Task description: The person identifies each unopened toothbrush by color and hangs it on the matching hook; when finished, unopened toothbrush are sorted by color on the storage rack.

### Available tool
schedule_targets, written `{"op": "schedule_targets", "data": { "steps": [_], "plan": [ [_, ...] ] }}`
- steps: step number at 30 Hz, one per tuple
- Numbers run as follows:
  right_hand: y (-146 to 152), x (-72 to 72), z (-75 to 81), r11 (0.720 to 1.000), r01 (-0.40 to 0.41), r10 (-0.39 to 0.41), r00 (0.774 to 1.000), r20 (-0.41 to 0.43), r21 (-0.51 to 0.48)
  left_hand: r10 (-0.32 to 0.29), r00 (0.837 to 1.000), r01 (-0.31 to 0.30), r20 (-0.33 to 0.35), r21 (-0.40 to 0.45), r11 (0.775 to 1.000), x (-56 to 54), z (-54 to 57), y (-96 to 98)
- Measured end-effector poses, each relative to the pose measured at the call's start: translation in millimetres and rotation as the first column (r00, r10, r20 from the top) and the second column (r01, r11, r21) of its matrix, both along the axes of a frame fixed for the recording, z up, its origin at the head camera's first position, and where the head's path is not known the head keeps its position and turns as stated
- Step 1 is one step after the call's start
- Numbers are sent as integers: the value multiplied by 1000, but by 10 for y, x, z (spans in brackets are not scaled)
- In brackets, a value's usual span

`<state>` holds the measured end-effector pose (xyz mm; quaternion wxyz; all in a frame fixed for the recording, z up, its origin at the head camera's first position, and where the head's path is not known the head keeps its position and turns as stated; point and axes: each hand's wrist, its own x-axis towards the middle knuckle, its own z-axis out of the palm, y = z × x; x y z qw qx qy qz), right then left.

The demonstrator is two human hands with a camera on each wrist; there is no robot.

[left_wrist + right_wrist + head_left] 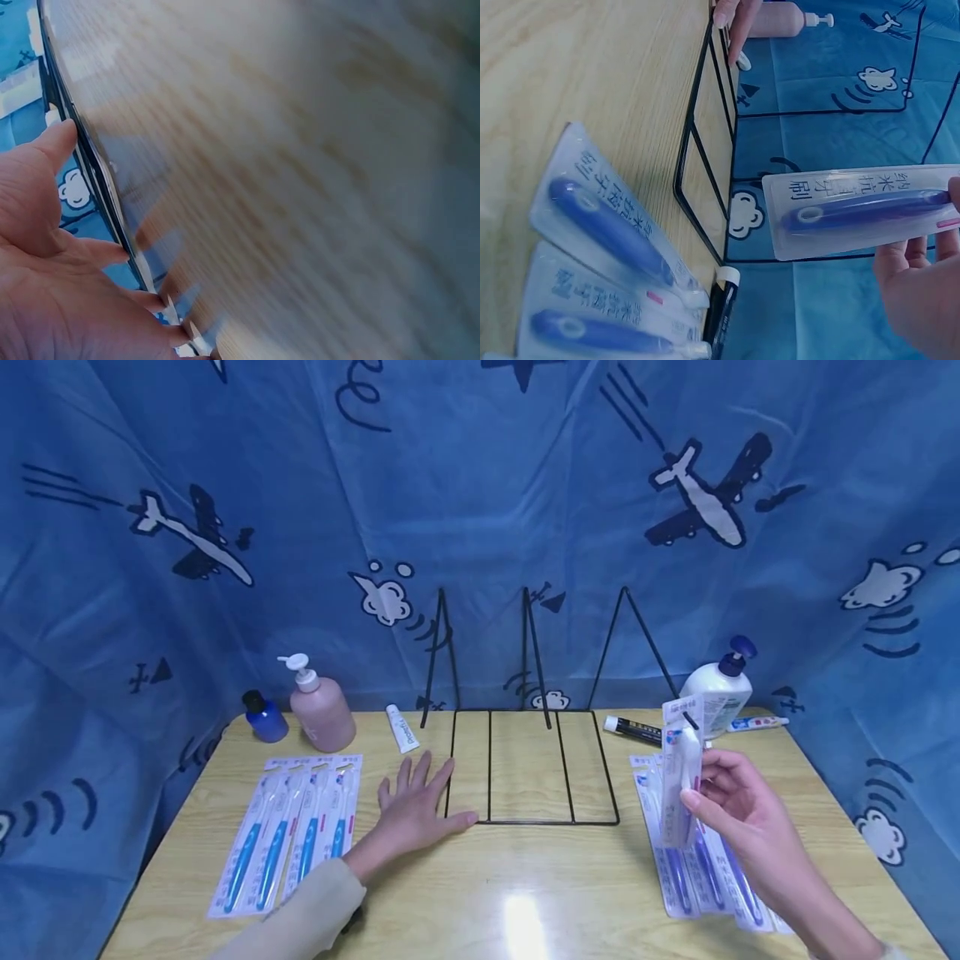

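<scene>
In the head view, my right hand pinches a packaged toothbrush between thumb and fingers. It holds the pack upright above the right side of the table. The right wrist view shows this pack's purple-blue handle. Below it lie several purple toothbrush packs, overlapping in a fan. My left hand has its fingers spread, palm down at the left side of a black wire rack; its thumb reaches the rack's front left corner. The left wrist view has the spread left hand at the table's surface.
Several blue toothbrush packs lie at left. Behind them stand a small blue bottle and a pink pump bottle, near a white tube. At back right are a black tube, a white pump bottle and another tube.
</scene>
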<state>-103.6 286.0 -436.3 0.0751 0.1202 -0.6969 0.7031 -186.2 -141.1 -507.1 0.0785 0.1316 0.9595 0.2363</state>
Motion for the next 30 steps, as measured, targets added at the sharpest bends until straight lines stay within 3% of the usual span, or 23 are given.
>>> {"op": "schedule_targets", "data": {
  "steps": [6, 12, 21, 26, 30],
  "plan": [
    [-112, -330, -2, 992, -40, 37, 999, -27, -117, -8, 1000, 8, -7, -6, 1000, 1, -44, 15],
    [-223, -750, 37, 980, -51, 43, 998, -45, -194, -8, 1000, 8, -10, -6, 1000, -15, -56, 19],
    [-309, -1347, 109, 952, -74, 83, 996, 17, -296, -25, 1000, 25, -15, 5, 1000, -52, -26, 19],
    [-388, -1588, 108, 936, -73, 76, 997, -4, -344, -14, 1000, 14, 5, -19, 1000, -27, -9, 4],
    [-424, -1687, 77, 920, -56, 60, 998, -2, -388, -12, 1000, 12, 13, -20, 1000, 5, 4, -9]
  ]
}}
